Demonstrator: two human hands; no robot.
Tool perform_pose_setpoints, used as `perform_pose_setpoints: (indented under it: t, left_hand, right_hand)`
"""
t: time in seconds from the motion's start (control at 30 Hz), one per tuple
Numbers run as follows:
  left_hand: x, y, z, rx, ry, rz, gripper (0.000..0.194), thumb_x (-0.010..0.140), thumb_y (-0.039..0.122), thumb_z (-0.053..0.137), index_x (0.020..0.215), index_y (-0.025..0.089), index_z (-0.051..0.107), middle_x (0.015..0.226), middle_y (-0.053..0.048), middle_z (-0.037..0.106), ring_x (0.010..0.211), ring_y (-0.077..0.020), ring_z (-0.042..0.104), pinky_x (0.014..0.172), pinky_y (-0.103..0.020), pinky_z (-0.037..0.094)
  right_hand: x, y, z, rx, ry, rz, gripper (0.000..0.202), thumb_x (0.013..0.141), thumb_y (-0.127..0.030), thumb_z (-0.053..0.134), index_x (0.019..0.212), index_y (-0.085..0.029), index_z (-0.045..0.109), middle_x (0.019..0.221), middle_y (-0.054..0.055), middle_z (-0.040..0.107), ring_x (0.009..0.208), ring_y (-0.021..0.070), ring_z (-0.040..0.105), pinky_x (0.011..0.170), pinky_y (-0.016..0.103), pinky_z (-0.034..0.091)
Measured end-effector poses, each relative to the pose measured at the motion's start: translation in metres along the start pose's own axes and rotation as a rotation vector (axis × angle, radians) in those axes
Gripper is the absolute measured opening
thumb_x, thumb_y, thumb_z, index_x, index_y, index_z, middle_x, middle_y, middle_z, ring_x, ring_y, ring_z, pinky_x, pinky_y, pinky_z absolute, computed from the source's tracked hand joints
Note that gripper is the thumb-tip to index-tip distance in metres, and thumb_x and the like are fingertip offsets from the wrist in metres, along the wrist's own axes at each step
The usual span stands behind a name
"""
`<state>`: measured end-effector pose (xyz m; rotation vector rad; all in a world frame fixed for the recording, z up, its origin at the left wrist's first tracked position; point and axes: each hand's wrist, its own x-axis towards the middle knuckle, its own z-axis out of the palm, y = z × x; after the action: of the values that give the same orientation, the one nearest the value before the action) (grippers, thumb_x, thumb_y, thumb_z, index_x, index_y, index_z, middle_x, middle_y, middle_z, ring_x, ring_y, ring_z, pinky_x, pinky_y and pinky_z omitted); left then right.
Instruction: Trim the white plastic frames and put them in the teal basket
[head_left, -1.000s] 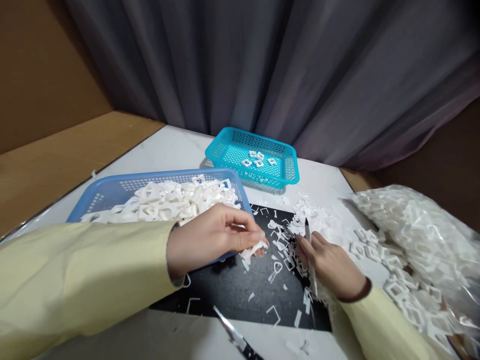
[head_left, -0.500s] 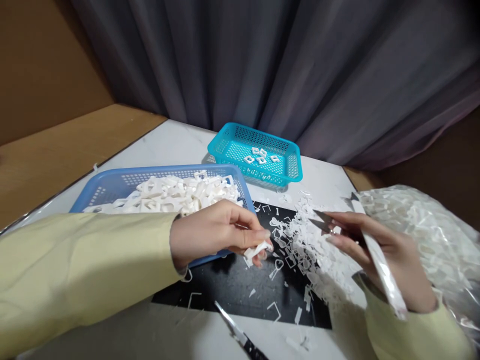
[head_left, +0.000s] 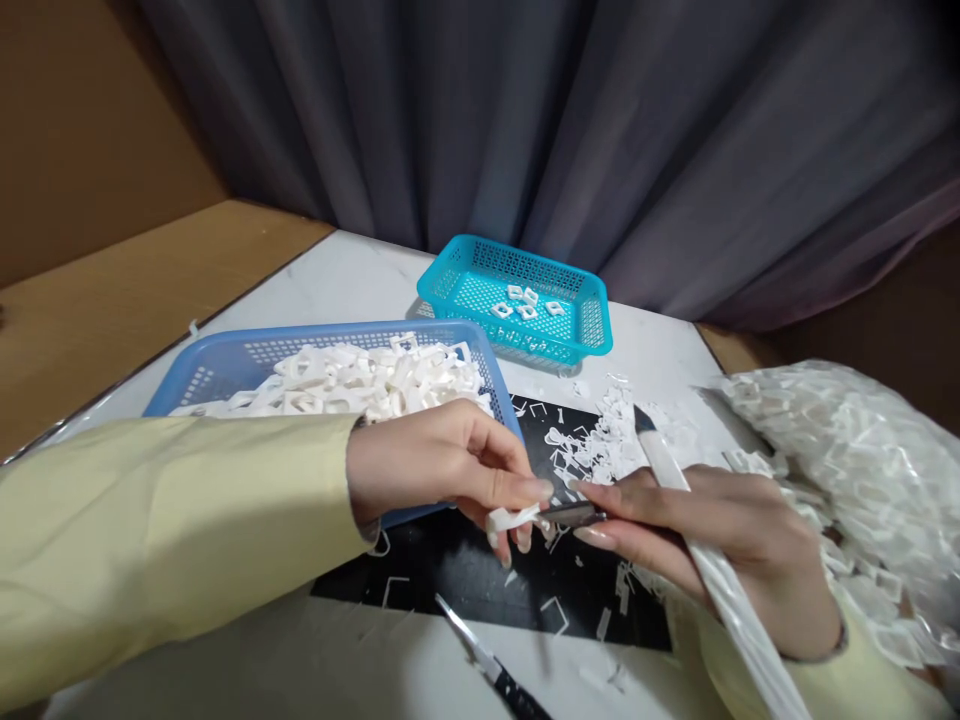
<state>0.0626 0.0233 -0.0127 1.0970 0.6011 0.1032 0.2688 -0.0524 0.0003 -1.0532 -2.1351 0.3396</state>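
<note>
My left hand [head_left: 457, 465] pinches a small white plastic piece [head_left: 513, 518] between thumb and fingers over the black mat [head_left: 480, 580]. My right hand [head_left: 735, 550] grips small pointed snips [head_left: 574, 514], their dark blades touching the right end of that piece. The snips' handles are hidden in the palm. A white-handled knife [head_left: 720, 580] with a dark blade tip also lies tucked across the right fingers, pointing up and left. Beside the left hand stands a blue basket [head_left: 360, 328] heaped with white plastic pieces.
A teal basket [head_left: 525, 346] at the back holds several white frames. White scraps [head_left: 600, 445] cover the mat's right side. A clear bag [head_left: 862, 460] bulges with white pieces at right. A black-handled metal tool [head_left: 495, 668] lies at the front edge. A dark curtain [head_left: 480, 120] hangs behind.
My right hand has moved left and brought the snips from above the scraps to the white piece. Their blades have closed together. My left hand stays nearly in place, still pinching the piece.
</note>
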Motion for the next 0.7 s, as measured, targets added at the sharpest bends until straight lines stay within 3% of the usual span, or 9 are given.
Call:
perform_pose_setpoints:
  t: [0.5,0.7]
  left_hand:
    - [0.0029,-0.0031,-0.0020,-0.030,-0.031,-0.029,0.015,0.075,0.023,0.063,0.067,0.011,0.064,0.062,-0.001,0.068,0.056,-0.0100,0.064,0.057,-0.018,0.050]
    - [0.0041,-0.0051,-0.0013,-0.064,-0.044,-0.054,0.015,0.076,0.023,0.063,0.068,0.011,0.064,0.064,-0.002,0.069,0.058,-0.0111,0.065,0.058,-0.019,0.051]
  right_hand:
    - [-0.0016,0.0028,0.0015,-0.037,-0.031,-0.014,0.023,0.069,-0.017,0.070,0.092,-0.013,0.069,0.063,0.001,0.068,0.039,0.0072,0.054,0.035,0.020,0.042]
    - [-0.0044,0.0034,0.0018,-0.048,-0.050,-0.016,0.026,0.071,-0.019,0.068,0.097,-0.019,0.067,0.069,-0.001,0.069,0.045,0.0074,0.057,0.040,0.019,0.046]
